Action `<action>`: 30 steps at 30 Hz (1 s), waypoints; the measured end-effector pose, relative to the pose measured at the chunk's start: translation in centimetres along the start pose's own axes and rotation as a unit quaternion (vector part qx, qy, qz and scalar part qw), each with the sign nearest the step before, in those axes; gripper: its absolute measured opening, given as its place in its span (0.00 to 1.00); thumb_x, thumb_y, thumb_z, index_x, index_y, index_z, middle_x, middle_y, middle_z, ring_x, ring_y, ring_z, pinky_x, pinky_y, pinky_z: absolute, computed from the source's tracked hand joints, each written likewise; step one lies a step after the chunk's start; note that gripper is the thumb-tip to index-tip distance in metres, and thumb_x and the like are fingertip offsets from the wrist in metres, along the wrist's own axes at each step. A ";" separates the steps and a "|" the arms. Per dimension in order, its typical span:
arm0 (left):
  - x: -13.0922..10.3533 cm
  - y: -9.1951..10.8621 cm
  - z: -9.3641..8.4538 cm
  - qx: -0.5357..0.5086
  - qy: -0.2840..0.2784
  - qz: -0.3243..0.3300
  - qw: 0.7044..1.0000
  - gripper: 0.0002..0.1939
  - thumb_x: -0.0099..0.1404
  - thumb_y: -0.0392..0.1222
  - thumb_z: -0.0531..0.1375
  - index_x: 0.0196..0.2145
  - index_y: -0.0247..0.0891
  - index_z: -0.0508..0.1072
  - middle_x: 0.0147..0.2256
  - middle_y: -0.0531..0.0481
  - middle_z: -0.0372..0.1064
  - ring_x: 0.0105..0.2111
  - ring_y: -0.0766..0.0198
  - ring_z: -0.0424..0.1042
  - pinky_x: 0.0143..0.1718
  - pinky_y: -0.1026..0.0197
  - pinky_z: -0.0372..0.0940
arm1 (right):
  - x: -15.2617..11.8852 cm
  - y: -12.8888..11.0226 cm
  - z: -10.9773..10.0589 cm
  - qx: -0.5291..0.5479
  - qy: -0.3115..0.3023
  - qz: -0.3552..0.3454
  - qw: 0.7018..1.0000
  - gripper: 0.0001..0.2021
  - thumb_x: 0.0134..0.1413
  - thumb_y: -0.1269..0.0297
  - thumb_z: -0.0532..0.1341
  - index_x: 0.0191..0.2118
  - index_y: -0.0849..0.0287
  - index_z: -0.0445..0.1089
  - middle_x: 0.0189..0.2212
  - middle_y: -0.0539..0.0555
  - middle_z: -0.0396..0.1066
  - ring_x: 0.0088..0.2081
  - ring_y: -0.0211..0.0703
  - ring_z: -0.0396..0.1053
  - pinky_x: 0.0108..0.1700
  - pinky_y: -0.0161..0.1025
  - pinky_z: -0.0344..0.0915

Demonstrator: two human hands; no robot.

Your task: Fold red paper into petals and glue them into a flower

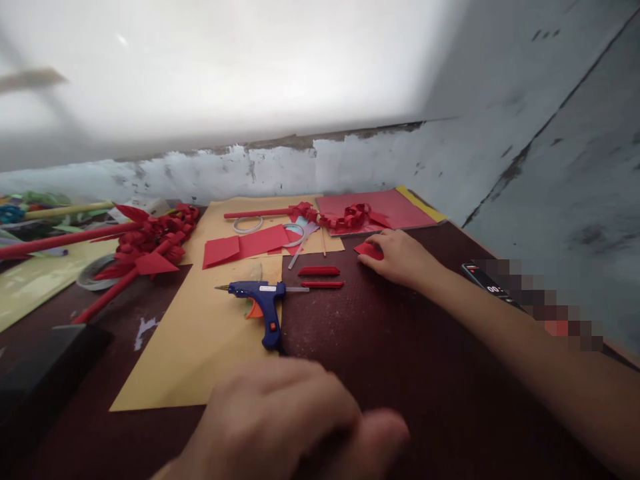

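Note:
My right hand reaches over the dark tabletop with thumb and fingers closed on a small piece of red paper. Large and blurred in the foreground, my left hand is curled with the thumb at its right side; whatever its fingers hold is hidden. Between the hands, two folded red paper strips lie on the table. Beyond my left hand a blue glue gun rests on its side on a yellow sheet, a glue stick protruding from its back.
Red paper flowers on stems lie at the left beside a tape roll. Red paper pieces and a red curled-paper stem lie farther back. A phone sits at the right edge; a wall closes the back.

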State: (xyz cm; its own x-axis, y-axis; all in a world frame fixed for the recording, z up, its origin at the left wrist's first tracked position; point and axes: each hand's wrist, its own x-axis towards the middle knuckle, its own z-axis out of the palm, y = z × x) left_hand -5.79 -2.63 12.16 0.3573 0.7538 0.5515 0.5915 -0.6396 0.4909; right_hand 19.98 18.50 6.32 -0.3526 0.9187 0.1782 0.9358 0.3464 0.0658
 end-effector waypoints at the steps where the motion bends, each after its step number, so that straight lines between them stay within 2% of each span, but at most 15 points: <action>1: 1.0 -0.9 0.1 0.008 -0.002 0.009 1.000 0.20 0.75 0.43 0.62 0.23 0.40 0.67 0.17 0.59 0.61 0.15 0.72 0.59 0.19 0.63 0.56 | 0.3 -0.1 -0.2 -0.006 -0.009 -0.005 1.000 0.16 0.70 0.56 0.64 0.56 0.59 0.73 0.54 0.59 0.75 0.50 0.51 0.76 0.52 0.53 0.75; 5: 3.3 -5.0 1.2 0.134 0.049 0.057 0.988 0.20 0.74 0.41 0.61 0.23 0.39 0.70 0.19 0.55 0.64 0.19 0.66 0.65 0.23 0.57 0.54 | 1.2 -0.8 -0.9 -0.028 -0.044 -0.008 0.999 0.16 0.70 0.57 0.64 0.58 0.59 0.72 0.55 0.59 0.74 0.50 0.51 0.76 0.51 0.53 0.76; 7: 3.2 -6.4 1.7 0.159 0.068 0.077 0.982 0.21 0.74 0.39 0.61 0.21 0.38 0.69 0.19 0.55 0.64 0.18 0.66 0.65 0.23 0.56 0.51 | 1.3 -1.2 -1.2 -0.038 -0.057 -0.010 0.998 0.16 0.70 0.58 0.65 0.58 0.59 0.72 0.56 0.59 0.74 0.50 0.51 0.76 0.51 0.53 0.76; 9: 2.8 -7.1 2.1 0.154 0.080 0.067 0.983 0.21 0.73 0.38 0.62 0.20 0.38 0.69 0.18 0.56 0.62 0.18 0.68 0.63 0.23 0.56 0.50 | 1.5 -1.4 -1.3 -0.043 -0.067 -0.011 0.997 0.16 0.70 0.58 0.65 0.58 0.59 0.72 0.56 0.60 0.74 0.51 0.51 0.76 0.52 0.54 0.75; 13: 2.3 -7.2 2.3 0.116 0.088 0.024 0.989 0.20 0.72 0.39 0.62 0.20 0.37 0.71 0.17 0.58 0.59 0.17 0.71 0.60 0.22 0.61 0.52 | 2.4 -0.9 -1.6 -0.029 -0.095 -0.015 0.995 0.17 0.70 0.58 0.65 0.59 0.58 0.72 0.57 0.60 0.73 0.51 0.52 0.76 0.52 0.54 0.75; 17: 2.4 -7.4 2.4 0.076 0.080 -0.016 0.994 0.20 0.71 0.39 0.63 0.20 0.37 0.72 0.16 0.60 0.56 0.15 0.73 0.57 0.19 0.65 0.52 | 3.9 0.2 -2.1 0.011 -0.146 -0.050 0.988 0.14 0.70 0.59 0.64 0.57 0.57 0.73 0.56 0.59 0.74 0.51 0.50 0.76 0.52 0.53 0.75; 22: 2.3 -7.7 2.4 0.039 0.069 -0.035 0.996 0.20 0.71 0.39 0.63 0.19 0.37 0.71 0.16 0.60 0.56 0.16 0.74 0.57 0.19 0.67 0.52 | 5.2 1.2 -2.4 0.054 -0.193 -0.079 0.977 0.14 0.69 0.60 0.65 0.57 0.57 0.74 0.57 0.59 0.73 0.52 0.51 0.75 0.52 0.53 0.75; 26: 2.1 -7.7 2.5 0.020 0.062 -0.026 0.998 0.20 0.71 0.39 0.63 0.20 0.37 0.70 0.16 0.59 0.56 0.16 0.73 0.57 0.20 0.66 0.52 | 5.3 1.0 -2.2 0.086 -0.194 -0.102 0.972 0.13 0.69 0.61 0.66 0.54 0.58 0.75 0.55 0.58 0.74 0.51 0.51 0.75 0.52 0.52 0.75; 30: 2.2 -7.7 2.5 0.010 0.062 -0.026 0.998 0.20 0.70 0.39 0.63 0.20 0.37 0.70 0.17 0.59 0.56 0.17 0.73 0.57 0.20 0.66 0.52 | 4.8 -0.1 -1.9 0.124 -0.158 -0.138 0.970 0.11 0.70 0.61 0.65 0.53 0.57 0.75 0.55 0.58 0.75 0.51 0.49 0.75 0.52 0.52 0.75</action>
State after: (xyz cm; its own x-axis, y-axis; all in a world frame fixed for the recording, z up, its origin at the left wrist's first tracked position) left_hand -7.74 4.29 7.90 0.2342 0.7601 0.6062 0.6219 -0.5964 0.5075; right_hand 18.24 22.54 9.00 -0.6083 0.7837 -0.1256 0.7910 0.5855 -0.1775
